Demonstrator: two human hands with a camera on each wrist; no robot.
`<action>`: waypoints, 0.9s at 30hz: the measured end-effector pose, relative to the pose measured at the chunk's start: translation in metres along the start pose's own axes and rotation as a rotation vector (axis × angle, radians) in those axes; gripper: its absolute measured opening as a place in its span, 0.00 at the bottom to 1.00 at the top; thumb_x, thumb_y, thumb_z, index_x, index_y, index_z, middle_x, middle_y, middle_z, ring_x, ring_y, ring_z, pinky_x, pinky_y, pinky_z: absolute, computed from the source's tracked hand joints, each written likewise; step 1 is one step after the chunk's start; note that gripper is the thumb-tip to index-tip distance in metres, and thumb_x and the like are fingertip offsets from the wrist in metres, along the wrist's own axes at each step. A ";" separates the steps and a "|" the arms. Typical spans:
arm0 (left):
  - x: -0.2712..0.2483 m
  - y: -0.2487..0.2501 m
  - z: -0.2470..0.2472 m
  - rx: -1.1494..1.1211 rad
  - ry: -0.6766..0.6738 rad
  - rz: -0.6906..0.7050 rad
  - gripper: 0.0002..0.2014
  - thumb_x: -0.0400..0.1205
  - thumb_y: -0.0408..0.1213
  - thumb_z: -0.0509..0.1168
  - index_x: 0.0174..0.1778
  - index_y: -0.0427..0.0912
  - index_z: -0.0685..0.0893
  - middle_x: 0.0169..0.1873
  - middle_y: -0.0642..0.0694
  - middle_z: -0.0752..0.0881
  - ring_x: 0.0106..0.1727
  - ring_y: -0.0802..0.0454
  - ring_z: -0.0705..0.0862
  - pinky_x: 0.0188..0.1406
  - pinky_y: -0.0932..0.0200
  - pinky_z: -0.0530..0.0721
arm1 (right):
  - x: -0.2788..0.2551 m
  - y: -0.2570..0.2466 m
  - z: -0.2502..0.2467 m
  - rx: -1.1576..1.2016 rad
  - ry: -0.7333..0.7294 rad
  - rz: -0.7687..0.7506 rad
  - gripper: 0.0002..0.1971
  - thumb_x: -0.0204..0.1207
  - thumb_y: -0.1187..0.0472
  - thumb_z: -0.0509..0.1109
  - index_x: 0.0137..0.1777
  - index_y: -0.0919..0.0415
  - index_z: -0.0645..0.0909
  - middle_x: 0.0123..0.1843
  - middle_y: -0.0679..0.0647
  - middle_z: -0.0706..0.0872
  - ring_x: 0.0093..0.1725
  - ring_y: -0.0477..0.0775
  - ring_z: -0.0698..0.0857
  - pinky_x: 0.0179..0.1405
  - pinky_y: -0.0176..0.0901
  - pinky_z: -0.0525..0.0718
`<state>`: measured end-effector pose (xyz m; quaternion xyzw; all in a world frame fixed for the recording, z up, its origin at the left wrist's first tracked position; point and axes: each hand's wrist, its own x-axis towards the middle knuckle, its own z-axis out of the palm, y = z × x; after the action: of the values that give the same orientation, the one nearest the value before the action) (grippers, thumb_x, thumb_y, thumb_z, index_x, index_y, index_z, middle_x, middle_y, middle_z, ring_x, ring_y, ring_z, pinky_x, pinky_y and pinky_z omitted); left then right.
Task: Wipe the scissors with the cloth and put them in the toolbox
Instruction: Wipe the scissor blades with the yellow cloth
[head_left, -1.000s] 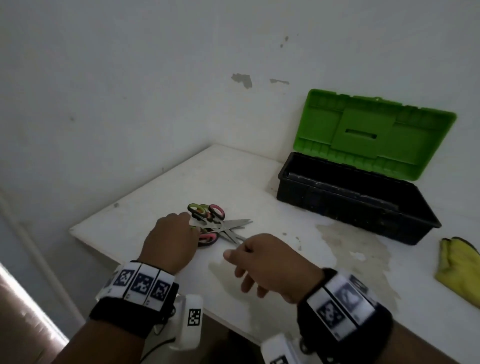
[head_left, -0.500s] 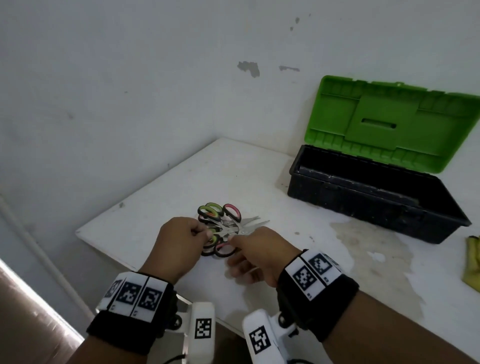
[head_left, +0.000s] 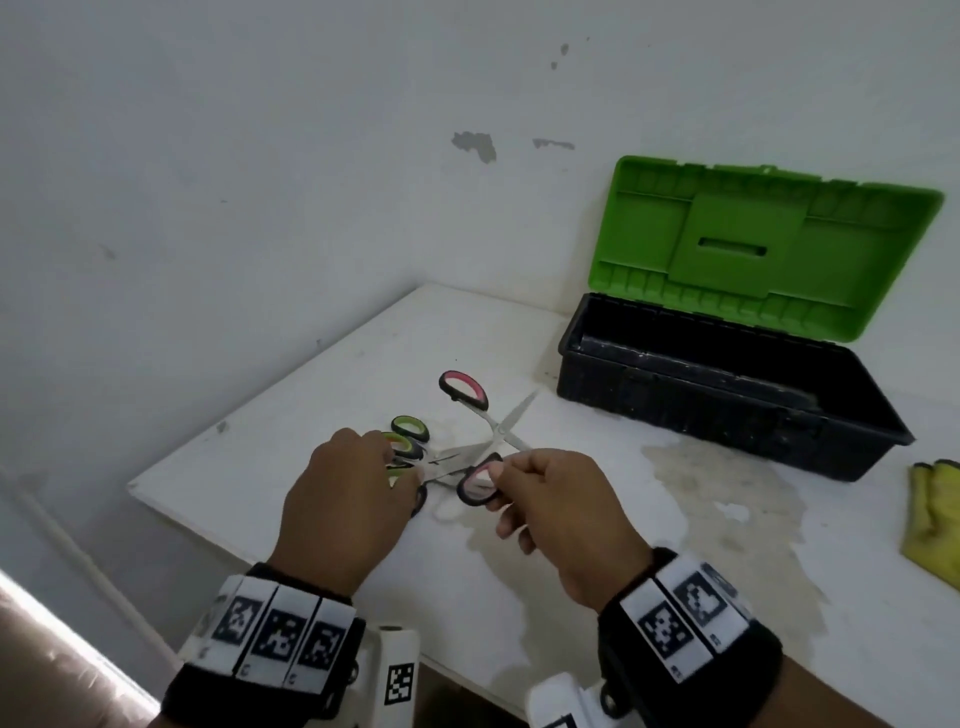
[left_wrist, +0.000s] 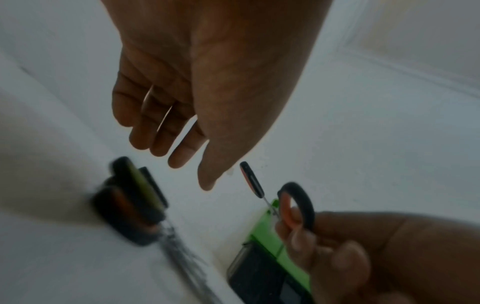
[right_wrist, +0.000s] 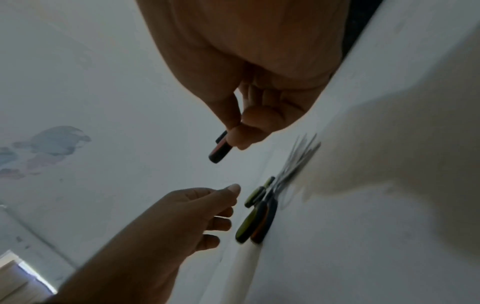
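Note:
Pink-handled scissors (head_left: 498, 430) hang spread open just above the white table (head_left: 311, 405). My right hand (head_left: 501, 475) pinches their near handle loop (left_wrist: 298, 205) between thumb and forefinger (right_wrist: 233, 135). Left of them, a pile of green-handled scissors (head_left: 410, 428) lies on the table. My left hand (head_left: 400, 462) hovers over that pile with relaxed, nearly straight fingers (left_wrist: 187, 156) and holds nothing. The black toolbox (head_left: 727, 395) stands open at the back right, its green lid (head_left: 763, 244) leaning on the wall. A yellow cloth (head_left: 935, 519) lies at the right edge.
A white wall runs close behind and to the left of the table. A dried stain (head_left: 727, 493) marks the tabletop in front of the toolbox. The table's near-left edge (head_left: 208, 525) drops off beside my left wrist.
My right hand reached the pile, took the pink scissors by one handle and drew them up and right, their blades swinging open. My left hand stayed at the pile.

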<state>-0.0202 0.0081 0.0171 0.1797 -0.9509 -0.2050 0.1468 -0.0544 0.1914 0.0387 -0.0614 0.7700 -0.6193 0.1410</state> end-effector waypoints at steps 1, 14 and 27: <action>-0.002 0.009 -0.005 -0.064 0.001 0.039 0.13 0.81 0.54 0.65 0.48 0.48 0.83 0.46 0.49 0.83 0.49 0.50 0.83 0.47 0.51 0.82 | -0.005 0.000 -0.009 -0.045 0.002 -0.050 0.09 0.82 0.60 0.70 0.43 0.61 0.89 0.34 0.57 0.90 0.26 0.49 0.83 0.21 0.37 0.75; -0.018 0.137 0.014 -1.200 -0.578 -0.139 0.09 0.84 0.35 0.65 0.52 0.35 0.88 0.39 0.38 0.89 0.31 0.51 0.85 0.25 0.63 0.82 | -0.067 0.013 -0.147 -0.449 -0.003 -0.173 0.06 0.81 0.55 0.71 0.45 0.50 0.89 0.34 0.49 0.90 0.26 0.41 0.84 0.30 0.31 0.82; -0.051 0.233 0.056 -0.986 -0.749 0.100 0.07 0.79 0.34 0.71 0.47 0.34 0.89 0.34 0.36 0.89 0.30 0.47 0.87 0.25 0.59 0.84 | -0.107 0.042 -0.255 -0.614 0.163 -0.235 0.06 0.80 0.57 0.72 0.47 0.51 0.92 0.29 0.38 0.85 0.28 0.40 0.82 0.30 0.26 0.76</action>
<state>-0.0600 0.2455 0.0607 -0.0380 -0.7383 -0.6623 -0.1218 -0.0240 0.4679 0.0625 -0.1398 0.9169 -0.3735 -0.0183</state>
